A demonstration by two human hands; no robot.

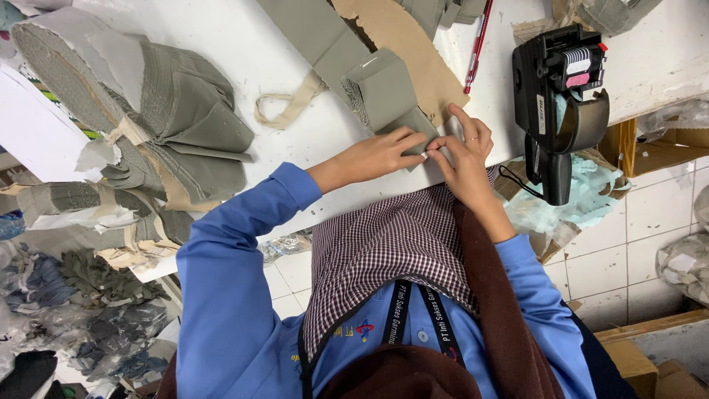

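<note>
At the near edge of the white worktable (221,59), both hands meet on a small folded piece of grey-green cut fabric (388,92). The left hand (380,154) comes in from a blue sleeve and lies flat along the lower corner of the piece, fingers stretched out and pressed on the cloth. The right hand (464,151), with a thin ring on one finger, is bent over the same corner, its fingertips pinching the cloth edge right against the left hand's fingertips, so the two hands are together and touching. The folded piece stands partly up from the table and leans on a brown paper pattern sheet (406,44) that lies under and behind it, with a long strip of the same grey-green fabric (310,29) running off toward the far side of the table.

Just beside the right hand, a black handheld label gun (557,103) with a roll of white and pink labels sits at the table's edge, its handle hanging over crumpled pale green paper (583,199). A red pen (478,44) lies on the table near the pattern sheet. A loop of beige cloth tape (288,107) lies well to the left of the hands. Farther left, a tied bundle of stacked grey-green fabric pieces (177,118) rests on the table, bound with a beige strip
</note>
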